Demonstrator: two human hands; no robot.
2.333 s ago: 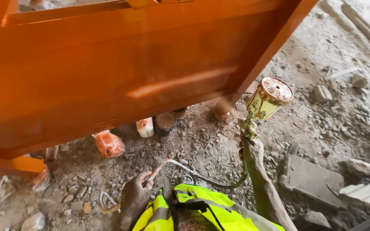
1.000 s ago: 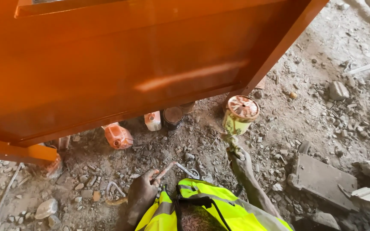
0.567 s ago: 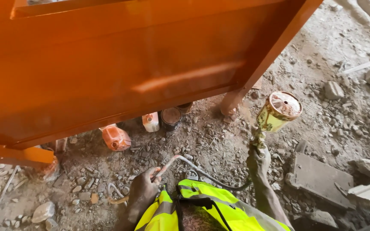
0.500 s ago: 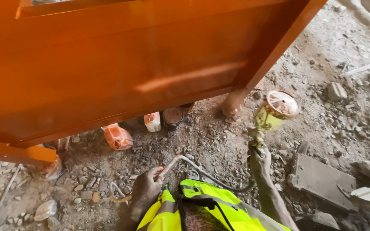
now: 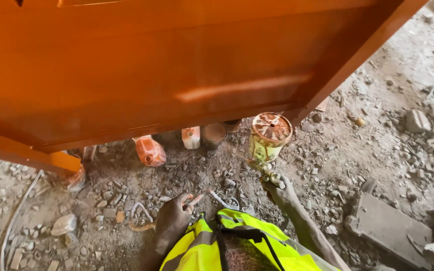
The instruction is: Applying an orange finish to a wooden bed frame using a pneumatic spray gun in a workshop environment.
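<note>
Rubble-strewn dirt floor (image 5: pixel 377 150); orange jug (image 5: pixel 150 151)

Glossy orange-painted metal panel (image 5: pixel 177 65); paint-crusted spray-gun cup (image 5: pixel 269 135); rough, dusty rubble ground (image 5: pixel 377 150).
</note>
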